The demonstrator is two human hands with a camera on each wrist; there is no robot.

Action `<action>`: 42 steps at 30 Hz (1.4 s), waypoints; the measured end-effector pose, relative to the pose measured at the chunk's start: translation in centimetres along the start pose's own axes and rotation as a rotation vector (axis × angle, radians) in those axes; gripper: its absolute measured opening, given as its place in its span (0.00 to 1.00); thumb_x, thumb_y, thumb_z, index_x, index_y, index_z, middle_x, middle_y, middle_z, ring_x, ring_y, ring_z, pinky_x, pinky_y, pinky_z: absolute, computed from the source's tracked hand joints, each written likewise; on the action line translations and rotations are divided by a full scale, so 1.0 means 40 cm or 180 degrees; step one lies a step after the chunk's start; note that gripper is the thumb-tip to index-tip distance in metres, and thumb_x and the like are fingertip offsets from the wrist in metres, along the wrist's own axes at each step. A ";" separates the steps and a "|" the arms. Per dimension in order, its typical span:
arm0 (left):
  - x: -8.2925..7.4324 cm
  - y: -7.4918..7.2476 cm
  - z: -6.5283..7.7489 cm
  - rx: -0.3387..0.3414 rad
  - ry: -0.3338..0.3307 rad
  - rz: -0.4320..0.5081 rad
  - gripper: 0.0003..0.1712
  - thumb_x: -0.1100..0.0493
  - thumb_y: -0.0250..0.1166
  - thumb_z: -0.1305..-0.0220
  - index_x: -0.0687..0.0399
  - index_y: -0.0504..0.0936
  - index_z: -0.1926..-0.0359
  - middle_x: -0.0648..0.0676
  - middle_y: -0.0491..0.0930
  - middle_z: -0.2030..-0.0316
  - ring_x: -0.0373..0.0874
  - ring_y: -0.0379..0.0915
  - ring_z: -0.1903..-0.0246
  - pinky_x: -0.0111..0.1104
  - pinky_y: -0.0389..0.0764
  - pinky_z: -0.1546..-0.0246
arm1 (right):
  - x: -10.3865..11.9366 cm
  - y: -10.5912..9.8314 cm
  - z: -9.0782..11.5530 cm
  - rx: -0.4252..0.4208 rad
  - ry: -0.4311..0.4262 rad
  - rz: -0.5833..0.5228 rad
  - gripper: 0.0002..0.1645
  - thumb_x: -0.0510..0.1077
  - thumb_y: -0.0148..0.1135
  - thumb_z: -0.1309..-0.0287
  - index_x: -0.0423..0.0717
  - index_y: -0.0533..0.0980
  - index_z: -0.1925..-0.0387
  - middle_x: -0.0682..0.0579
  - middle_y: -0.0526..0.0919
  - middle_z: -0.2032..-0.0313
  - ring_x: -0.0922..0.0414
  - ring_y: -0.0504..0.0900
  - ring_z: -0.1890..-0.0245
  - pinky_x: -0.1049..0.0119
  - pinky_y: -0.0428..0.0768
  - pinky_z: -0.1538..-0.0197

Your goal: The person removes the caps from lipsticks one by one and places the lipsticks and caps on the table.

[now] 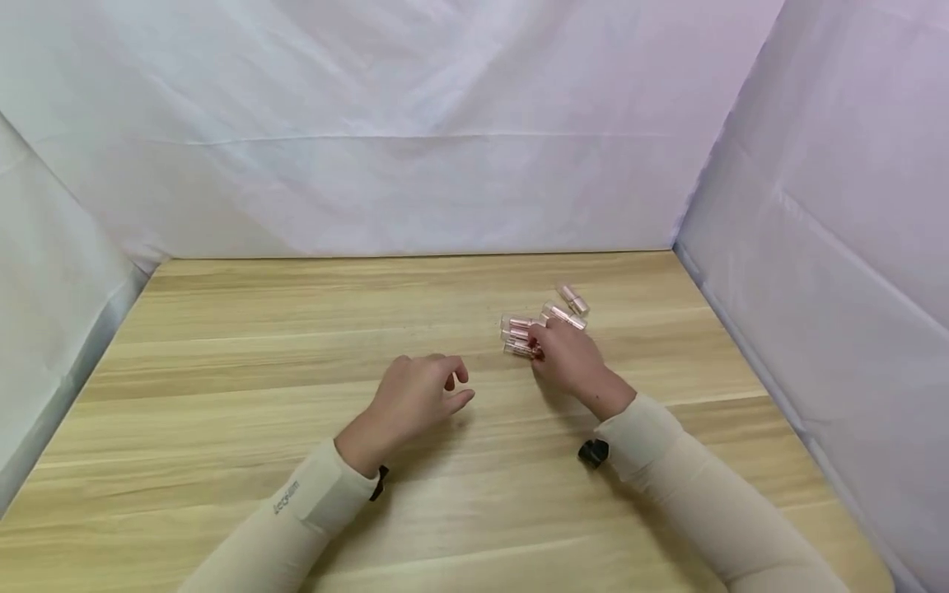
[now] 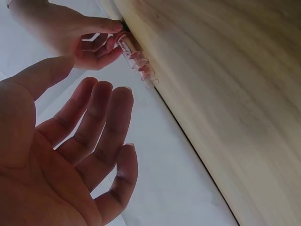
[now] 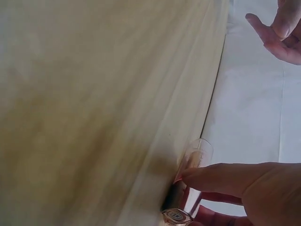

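Observation:
In the head view, several lipstick tubes (image 1: 516, 322) with clear caps and shiny rose-gold bodies lie in a loose cluster right of the table's middle. My right hand (image 1: 569, 354) reaches into the cluster's near side. Up close in the right wrist view, its thumb and fingers pinch a lipstick (image 3: 190, 174) low at the tabletop, the round base facing the camera. My left hand (image 1: 417, 394) hovers left of the cluster, fingers loosely bent, holding nothing. Its palm and spread fingers fill much of the left wrist view.
One lipstick (image 1: 572, 299) lies apart behind the others, toward the back right. The wooden table (image 1: 245, 354) is bounded by white cloth (image 1: 385, 181) at the back and both sides. A black wrist strap piece (image 1: 593, 453) shows at the right cuff.

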State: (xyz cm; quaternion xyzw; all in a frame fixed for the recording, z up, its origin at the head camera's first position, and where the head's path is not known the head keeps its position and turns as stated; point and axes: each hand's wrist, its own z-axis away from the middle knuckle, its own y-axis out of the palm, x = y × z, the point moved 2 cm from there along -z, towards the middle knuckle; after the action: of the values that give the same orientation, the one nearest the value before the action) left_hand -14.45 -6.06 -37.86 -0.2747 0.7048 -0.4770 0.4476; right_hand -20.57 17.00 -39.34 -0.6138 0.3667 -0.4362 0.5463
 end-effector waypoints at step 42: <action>-0.029 -0.039 0.078 -0.0726 0.0376 -0.0180 0.18 0.48 0.77 0.46 0.43 0.85 0.56 0.45 0.81 0.70 0.37 0.73 0.77 0.34 0.75 0.72 | 0.213 -0.077 0.130 -0.0376 -0.0972 -0.1140 0.11 0.40 0.72 0.45 0.44 0.83 0.59 0.53 0.81 0.64 0.60 0.80 0.65 0.73 0.79 0.62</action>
State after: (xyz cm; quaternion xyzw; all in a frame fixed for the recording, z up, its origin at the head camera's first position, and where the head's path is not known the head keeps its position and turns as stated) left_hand -11.20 -7.07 -36.47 -0.3150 0.7715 -0.4215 0.3576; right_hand -12.78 11.34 -35.24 -0.7587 0.1900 -0.4062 0.4725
